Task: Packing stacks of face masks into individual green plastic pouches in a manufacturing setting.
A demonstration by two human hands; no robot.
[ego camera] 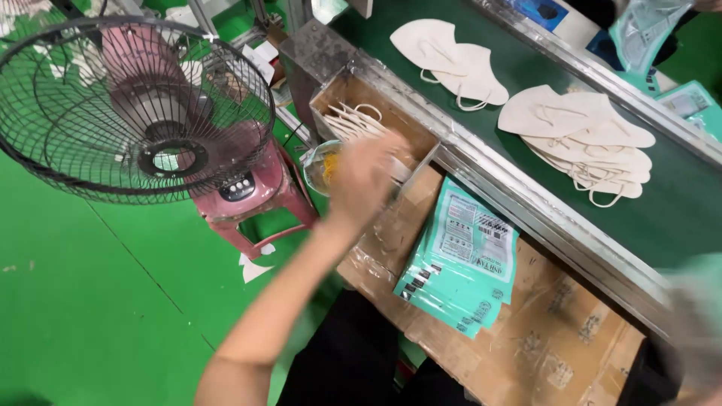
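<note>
Fan: we note a black wire-cage fan [135,109] at far left, seated on a pink plastic stool [252,199] over the green floor [90,301].
Cardboard bin: a narrow open box [338,90], just right of the fan, holds a stack of cream face masks [357,120] with ear loops showing.
Left hand: our left hand [365,177] reaches over the near end of that bin, blurred by motion; we cannot tell whether the fingers are spread or closed on a mask.
Bag: a small clear bag with yellow contents [322,167] lies just left of the hand, partly hidden.
Pouches: a fanned stack of flat teal rectangular pouches [459,263], each with a white printed label panel and black code marks, lies on the taped cardboard worktop [556,338] right of the hand.
Belt: a dark green conveyor [677,218] with a metal side rail [526,207] runs diagonally above the worktop; two loose masks [451,64] and a larger pile [587,139] lie on it.
Far side: more teal pouches [692,101] sit beyond the belt at upper right.
Right hand: a pale blur [696,331] at the right edge; grip indiscernible.
</note>
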